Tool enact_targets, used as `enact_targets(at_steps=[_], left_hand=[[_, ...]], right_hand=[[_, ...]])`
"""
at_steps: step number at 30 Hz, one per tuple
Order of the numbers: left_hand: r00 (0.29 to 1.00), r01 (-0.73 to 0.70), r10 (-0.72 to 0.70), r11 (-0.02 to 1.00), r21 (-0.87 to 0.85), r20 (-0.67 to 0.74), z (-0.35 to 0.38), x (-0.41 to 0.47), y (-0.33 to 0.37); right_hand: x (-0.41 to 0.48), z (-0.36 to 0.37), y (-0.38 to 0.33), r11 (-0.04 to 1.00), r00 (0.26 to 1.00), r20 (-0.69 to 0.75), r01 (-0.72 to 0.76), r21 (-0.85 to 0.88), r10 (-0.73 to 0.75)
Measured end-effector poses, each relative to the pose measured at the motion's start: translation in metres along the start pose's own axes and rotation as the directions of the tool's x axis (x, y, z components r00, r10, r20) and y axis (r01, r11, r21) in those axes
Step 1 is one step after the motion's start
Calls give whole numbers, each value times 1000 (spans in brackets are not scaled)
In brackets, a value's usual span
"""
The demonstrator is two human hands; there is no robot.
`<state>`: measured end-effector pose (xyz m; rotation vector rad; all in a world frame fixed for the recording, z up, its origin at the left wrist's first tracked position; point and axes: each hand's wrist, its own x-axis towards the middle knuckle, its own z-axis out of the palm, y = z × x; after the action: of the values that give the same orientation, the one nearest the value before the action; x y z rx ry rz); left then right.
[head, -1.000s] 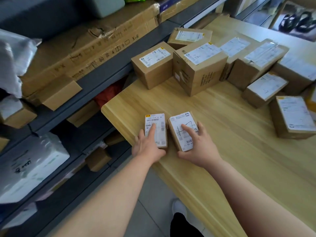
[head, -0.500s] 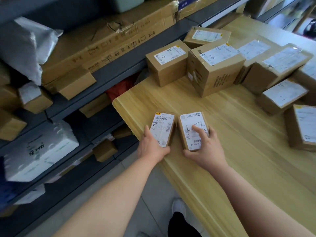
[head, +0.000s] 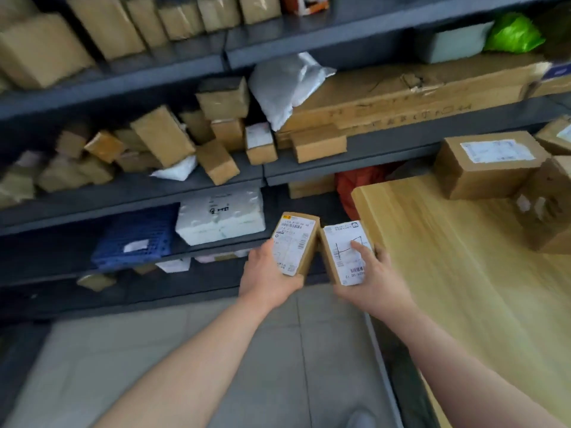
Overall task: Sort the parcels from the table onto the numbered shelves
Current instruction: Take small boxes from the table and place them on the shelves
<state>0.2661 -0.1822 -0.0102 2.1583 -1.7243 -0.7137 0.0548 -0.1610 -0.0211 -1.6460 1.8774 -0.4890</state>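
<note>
My left hand holds a small brown parcel with a yellow-cornered label, lifted off the table and out over the floor. Beside it, my right hand grips a second small parcel with a white label, thumb on its top face. The two parcels nearly touch, just left of the wooden table. In front of them stand dark grey shelves filled with cardboard parcels; no shelf numbers are readable.
A white foam box and a blue crate sit on the low shelf straight ahead. A long flat carton and a white mailer bag lie higher up. More parcels stay on the table's far end.
Both hands have lifted the two small parcels off the table and carried them left, over the floor. The view has swung left to face the shelves.
</note>
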Motion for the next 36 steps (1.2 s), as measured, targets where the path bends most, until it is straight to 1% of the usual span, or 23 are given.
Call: enact_targets(at_steps=[3,6,9,15,19,22,26,31,33,36], left_hand=[[986,83,-93,993,-84,-135,-49,-16,-56],[937,150,-203,969,-197,-284,-102,-43,-128],[899,194,-273,949,-247,-343,-139,-64,-180],[793,284,-422,894,-345,-440,-221,-122,-325],[693,328,-493,865,-378,-526,-268,-161,-397],[609,376,-543,839,-393,-577,-298,-191,-444],[464,477,-634,767,-428,-619,-336,-218,-501],[356,497,-649,741,-452,-672,-380,-235,-561],[300,524,-680,704,-480,-669,-397,-234,-586],[204,556,-750,618,-556,-629,-423,-226,-621]], right_hand=[[2,33,-66,991,990,55,135,-21,-134],[-9,77,-144,957,950,152,284,-61,-273],[-23,111,-200,931,921,198,357,-75,-337],[-81,219,-335,831,802,317,552,-74,-505],[-116,281,-407,763,723,383,643,-67,-575],[-140,322,-456,698,644,441,714,-55,-625],[-163,370,-522,615,542,481,789,-7,-689],[-175,432,-602,514,405,526,854,73,-748],[-176,459,-634,470,348,537,876,105,-768],[-172,497,-683,418,264,559,893,165,-786]])
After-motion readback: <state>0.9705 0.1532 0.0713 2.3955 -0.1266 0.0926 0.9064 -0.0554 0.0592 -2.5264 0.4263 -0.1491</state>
